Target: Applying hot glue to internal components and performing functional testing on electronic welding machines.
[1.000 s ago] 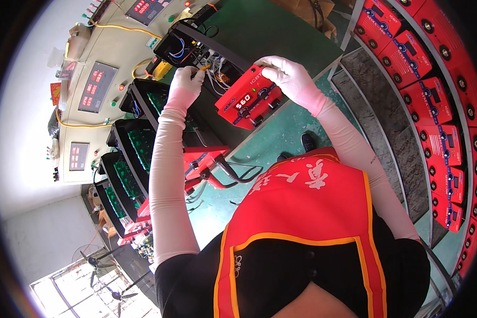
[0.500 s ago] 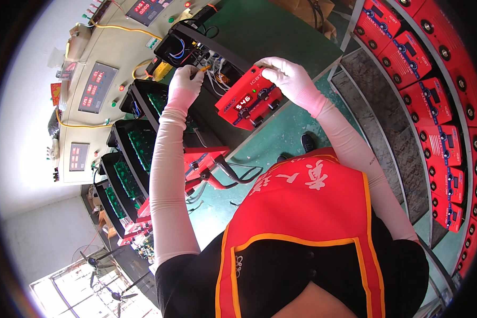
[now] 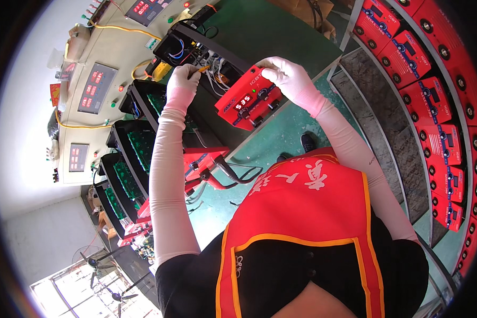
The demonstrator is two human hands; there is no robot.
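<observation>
A red front panel (image 3: pixel 247 100) with a lit digital display and black knobs tilts at the bench edge, its machine's innards open behind it. My right hand (image 3: pixel 289 78), in a white glove, pinches the panel's upper right corner. In my left hand (image 3: pixel 184 85), also gloved, the fingers close on a thin yellow-orange stick-like tool (image 3: pixel 203 68), perhaps a small screwdriver. Its tip points at the wires (image 3: pixel 217 74) behind the panel; whether it touches anything there I cannot tell.
Several opened machines with green circuit boards (image 3: pixel 138 148) line the bench at left, below a test console (image 3: pixel 97 87) with red readouts. Finished red machines (image 3: pixel 432 100) fill a rack at right. A green bench top (image 3: pixel 281 32) stretches beyond. Dark cables (image 3: pixel 233 177) hang near the floor.
The reading on the panel's display has changed, as have some console readouts. My left hand has shifted very slightly; my right hand holds its place.
</observation>
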